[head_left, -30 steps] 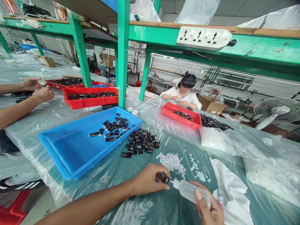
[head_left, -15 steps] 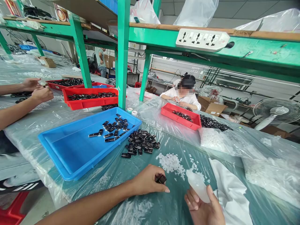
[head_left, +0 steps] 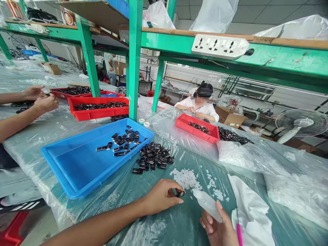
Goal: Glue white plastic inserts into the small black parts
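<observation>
My left hand (head_left: pixel 162 196) is closed on a small black block-shaped part (head_left: pixel 180 193), whose pale round end shows past the fingertips. In my right hand (head_left: pixel 220 227) is a translucent white squeeze bottle (head_left: pixel 208 205), tilted with its narrow tip toward the left hand; tip and part look apart. Just beyond the hands lies a pile of small white translucent pieces (head_left: pixel 186 177). A heap of similar black parts (head_left: pixel 155 157) sits beside the blue tray (head_left: pixel 74 164), which holds several more at its right end.
To the right lie a white cloth (head_left: pixel 252 208), a pink stick-like tool (head_left: pixel 239 234) and plastic bags of white pieces (head_left: pixel 292 194). Red trays (head_left: pixel 102 114) stand farther back. A green post (head_left: pixel 135 61) rises behind the blue tray. Co-workers sit at left and across.
The bottle has swung left, its tip now nearer my left hand. The black part has turned in my fingers, showing its round end. The pink tool has come into view.
</observation>
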